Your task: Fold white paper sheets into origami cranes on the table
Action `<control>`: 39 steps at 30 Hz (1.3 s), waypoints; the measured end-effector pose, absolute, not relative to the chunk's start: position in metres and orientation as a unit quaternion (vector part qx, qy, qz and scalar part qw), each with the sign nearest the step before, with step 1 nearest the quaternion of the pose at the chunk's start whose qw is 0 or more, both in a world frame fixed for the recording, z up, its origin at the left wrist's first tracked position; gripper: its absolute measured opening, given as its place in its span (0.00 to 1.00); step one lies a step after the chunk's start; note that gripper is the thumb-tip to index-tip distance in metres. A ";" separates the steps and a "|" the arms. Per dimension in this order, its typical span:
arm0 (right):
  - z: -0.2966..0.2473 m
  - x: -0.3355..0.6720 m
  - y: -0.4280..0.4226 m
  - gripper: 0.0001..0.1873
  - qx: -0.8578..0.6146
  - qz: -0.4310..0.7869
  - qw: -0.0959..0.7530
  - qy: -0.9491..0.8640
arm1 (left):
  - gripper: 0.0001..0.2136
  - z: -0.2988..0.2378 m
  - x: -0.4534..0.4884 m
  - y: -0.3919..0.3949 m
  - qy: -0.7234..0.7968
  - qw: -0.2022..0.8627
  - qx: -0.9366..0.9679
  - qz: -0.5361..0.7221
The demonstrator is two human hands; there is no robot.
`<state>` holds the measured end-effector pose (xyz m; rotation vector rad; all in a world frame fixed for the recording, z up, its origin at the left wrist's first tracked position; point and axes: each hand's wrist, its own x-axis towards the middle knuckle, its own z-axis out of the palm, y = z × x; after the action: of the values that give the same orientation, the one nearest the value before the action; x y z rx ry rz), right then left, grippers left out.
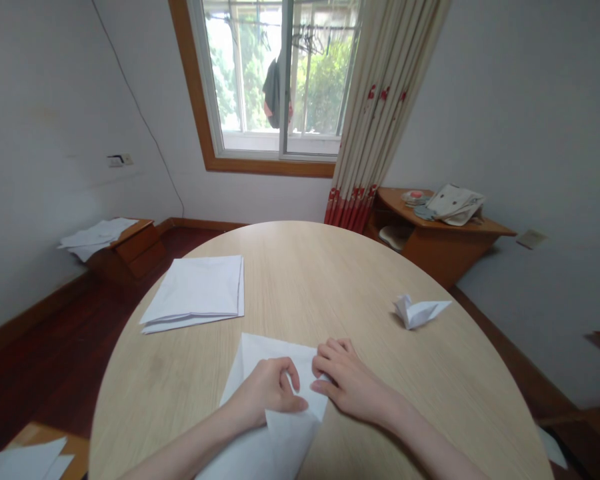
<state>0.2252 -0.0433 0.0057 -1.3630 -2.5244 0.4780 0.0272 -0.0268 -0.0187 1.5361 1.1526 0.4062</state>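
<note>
A large white sheet of paper [280,447] with folded edges lies on the near side of the round table, reaching past the bottom of the view. My left hand [270,390] rests on its middle, fingers curled. The left thumb lies along the upper edge of a folded flap, with a gap between thumb and index finger. At the sheet's right edge, my right hand [347,380] grips the paper, its fingers bent over the border and the thumb on top. What the undersides of the fingers touch is hidden.
A stack of white paper [205,287] sits at the table's left. On the right stands a small folded paper bird [420,312]. The wooden tabletop [305,267] has a curved edge. Beyond it are a corner shelf [440,233] with a bag and a low wooden cabinet [140,250] bearing papers.
</note>
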 end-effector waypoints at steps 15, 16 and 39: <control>0.005 0.234 -0.033 0.07 -0.511 0.191 0.114 -0.830 | 0.09 -0.005 0.020 -0.023 0.385 0.443 0.804 0.091; 0.005 0.236 -0.032 0.07 -0.514 0.192 0.115 -0.828 | 0.10 -0.005 0.019 -0.022 0.371 0.430 0.818 0.089; 0.007 0.265 -0.022 0.11 -0.598 0.136 0.109 -0.782 | 0.15 -0.006 0.014 -0.022 0.282 0.246 0.926 0.056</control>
<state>0.2646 -0.0225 0.0070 -1.7583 -2.2996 0.3999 0.0144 -0.0218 -0.0058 2.5264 0.7686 0.1532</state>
